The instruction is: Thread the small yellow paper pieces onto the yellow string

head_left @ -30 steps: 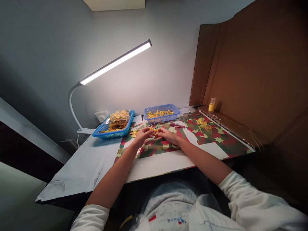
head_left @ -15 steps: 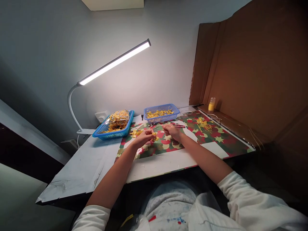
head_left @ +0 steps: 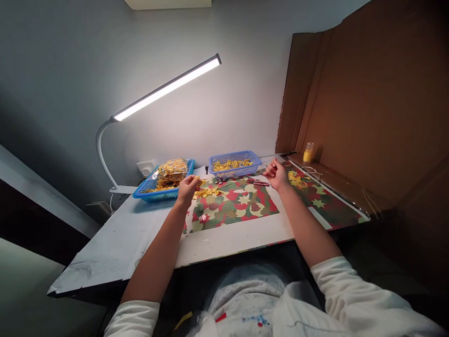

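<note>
My left hand (head_left: 188,188) is closed in a pinch on a small yellow piece (head_left: 199,180), beside the right edge of the blue basket. My right hand (head_left: 276,174) is raised further right, its fingers curled together; whatever they grip is too small to make out. Between the hands, several yellow pieces (head_left: 210,192) lie on the patterned sheet (head_left: 242,208). A red-handled tool (head_left: 258,183), perhaps thread snips, rests just left of my right hand. Yellow threads (head_left: 297,181) lie in a tangle to that hand's right.
A blue basket (head_left: 154,195) with bagged and loose yellow pieces stands at the left. Against the wall is a second, violet-blue basket (head_left: 235,172) of yellow pieces. A lit lamp (head_left: 168,89) arches above. A yellow-filled bottle (head_left: 308,152) stands by the cardboard wall (head_left: 361,107).
The hands have moved apart: my left hand went left toward the blue basket with the yellow piece, and my right hand went right and up, past the red-handled tool.
</note>
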`<state>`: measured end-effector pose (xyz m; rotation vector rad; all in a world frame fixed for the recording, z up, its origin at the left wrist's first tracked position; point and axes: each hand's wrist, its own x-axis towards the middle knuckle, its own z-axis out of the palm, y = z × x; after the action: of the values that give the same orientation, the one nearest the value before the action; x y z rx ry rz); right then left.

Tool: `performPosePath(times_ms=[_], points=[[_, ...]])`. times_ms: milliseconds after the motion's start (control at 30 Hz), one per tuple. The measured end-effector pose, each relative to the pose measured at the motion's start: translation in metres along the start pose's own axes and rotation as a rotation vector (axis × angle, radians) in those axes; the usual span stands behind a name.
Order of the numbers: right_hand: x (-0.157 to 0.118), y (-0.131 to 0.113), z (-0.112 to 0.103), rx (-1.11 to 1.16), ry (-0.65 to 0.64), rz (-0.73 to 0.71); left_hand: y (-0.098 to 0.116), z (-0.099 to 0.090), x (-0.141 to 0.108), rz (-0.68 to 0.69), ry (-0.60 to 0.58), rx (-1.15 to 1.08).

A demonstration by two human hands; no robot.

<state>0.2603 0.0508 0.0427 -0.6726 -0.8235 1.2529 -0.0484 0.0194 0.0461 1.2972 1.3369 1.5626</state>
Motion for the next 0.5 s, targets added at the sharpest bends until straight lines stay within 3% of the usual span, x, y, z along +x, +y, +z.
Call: performPosePath(times_ms=[167, 300, 400, 500], points=[[-0.001, -0.001, -0.001, 0.033, 0.010, 0.033, -0.006, -0.016, 0.012, 0.018, 0.229, 0.049], [-0.001, -0.002, 0.000, 0.069, 0.049, 0.084, -0.010, -0.030, 0.017, 0.134, 0.330, 0.213], [0.002, -0.005, -0.004, 0.094, 0.154, 0.118, -0.010, -0.033, 0.013, 0.331, 0.334, 0.548], [0.004, -0.009, -0.013, 0.110, 0.263, 0.174, -0.010, -0.025, 0.003, 0.534, 0.189, 0.846]])
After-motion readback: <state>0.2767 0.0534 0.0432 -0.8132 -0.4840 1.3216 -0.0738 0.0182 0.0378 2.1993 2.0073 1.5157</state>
